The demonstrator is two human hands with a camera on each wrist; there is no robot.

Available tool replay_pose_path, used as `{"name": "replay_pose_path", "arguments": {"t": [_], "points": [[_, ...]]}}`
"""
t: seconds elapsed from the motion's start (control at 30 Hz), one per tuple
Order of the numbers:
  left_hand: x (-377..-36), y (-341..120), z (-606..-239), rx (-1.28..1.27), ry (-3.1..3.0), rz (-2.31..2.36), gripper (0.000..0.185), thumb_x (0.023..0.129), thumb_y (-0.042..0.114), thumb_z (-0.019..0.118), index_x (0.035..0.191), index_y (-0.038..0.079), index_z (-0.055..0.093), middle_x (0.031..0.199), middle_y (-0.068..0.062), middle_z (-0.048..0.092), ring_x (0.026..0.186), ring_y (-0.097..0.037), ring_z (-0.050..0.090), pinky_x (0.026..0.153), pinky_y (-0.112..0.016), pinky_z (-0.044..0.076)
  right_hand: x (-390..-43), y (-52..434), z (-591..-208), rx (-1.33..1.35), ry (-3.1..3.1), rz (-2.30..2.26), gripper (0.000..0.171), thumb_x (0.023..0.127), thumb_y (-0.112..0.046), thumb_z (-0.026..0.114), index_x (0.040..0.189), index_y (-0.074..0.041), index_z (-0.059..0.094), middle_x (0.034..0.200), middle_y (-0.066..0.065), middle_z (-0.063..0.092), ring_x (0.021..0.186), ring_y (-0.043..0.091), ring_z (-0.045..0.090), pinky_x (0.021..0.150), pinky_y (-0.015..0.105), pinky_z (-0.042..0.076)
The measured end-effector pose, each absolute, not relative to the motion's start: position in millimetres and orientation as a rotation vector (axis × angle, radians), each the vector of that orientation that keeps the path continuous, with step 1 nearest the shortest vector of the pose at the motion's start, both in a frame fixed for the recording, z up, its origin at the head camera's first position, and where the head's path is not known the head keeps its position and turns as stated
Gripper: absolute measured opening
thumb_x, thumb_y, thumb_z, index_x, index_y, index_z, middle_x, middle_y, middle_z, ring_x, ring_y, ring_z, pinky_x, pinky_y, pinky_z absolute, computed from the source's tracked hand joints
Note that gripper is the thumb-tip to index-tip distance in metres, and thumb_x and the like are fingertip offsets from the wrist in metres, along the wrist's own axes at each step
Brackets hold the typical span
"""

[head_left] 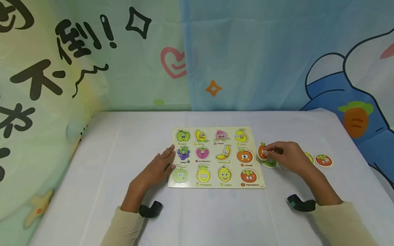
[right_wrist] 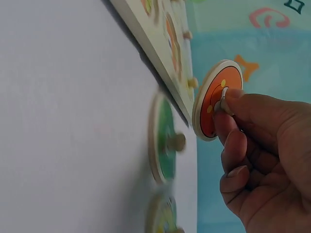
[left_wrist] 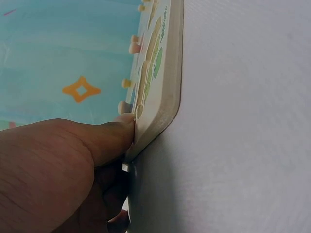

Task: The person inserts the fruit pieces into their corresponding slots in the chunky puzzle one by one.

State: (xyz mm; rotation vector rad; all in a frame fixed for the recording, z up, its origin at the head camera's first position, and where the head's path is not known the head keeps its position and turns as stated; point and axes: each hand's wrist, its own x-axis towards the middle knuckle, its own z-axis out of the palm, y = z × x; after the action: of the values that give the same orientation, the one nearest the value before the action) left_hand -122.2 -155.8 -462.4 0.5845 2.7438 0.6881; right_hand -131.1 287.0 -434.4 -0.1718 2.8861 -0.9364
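Here my right hand (head_left: 289, 157) pinches an orange fruit piece (head_left: 262, 151) by its peg beside the puzzle board (head_left: 217, 184); my flat, relaxed left hand (head_left: 160, 167) rests against the board's edge.

White table (head_left: 92, 164). Cartoon backdrop (head_left: 246, 51) at 12 o'clock, orange carrot print (head_left: 356, 118) at 2 o'clock. Red piece (head_left: 324, 160) at 3 o'clock, green piece (head_left: 271, 164) beside board.

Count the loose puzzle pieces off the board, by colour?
orange piece: 1, its knob pinched by the right hand
green piece: 1
yellow piece: 1, partly hidden
red piece: 1
Total: 4 visible; the hand may hide more.
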Motion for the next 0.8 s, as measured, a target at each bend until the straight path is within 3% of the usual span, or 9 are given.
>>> {"name": "replay_pose_path", "arguments": {"t": [0.4,0.8], "points": [[-123,-157,-463,0.582,2.735,0.698,0.059,0.101,0.022,0.055,0.151,0.004,0.03,0.16,-0.004,0.017,0.146,-0.022,0.015,0.118,-0.044,0.014,-141,250,-443,-0.244,2.758,-0.992,0.02,0.089,-0.02,0.073,0.102,-0.005,0.075,0.088,0.004,0.066,0.08,0.021,0.053,0.062,0.027,0.047],[-123,-159,-461,0.604,2.717,0.714,0.058,0.102,0.022,0.053,0.151,0.003,0.029,0.161,-0.005,0.015,0.146,-0.023,0.014,0.118,-0.044,0.013,-144,234,-448,-0.236,2.767,-0.966,0.023,0.09,-0.019,0.071,0.103,0.0,0.072,0.084,0.003,0.063,0.078,0.02,0.053,0.065,0.032,0.046]]}}
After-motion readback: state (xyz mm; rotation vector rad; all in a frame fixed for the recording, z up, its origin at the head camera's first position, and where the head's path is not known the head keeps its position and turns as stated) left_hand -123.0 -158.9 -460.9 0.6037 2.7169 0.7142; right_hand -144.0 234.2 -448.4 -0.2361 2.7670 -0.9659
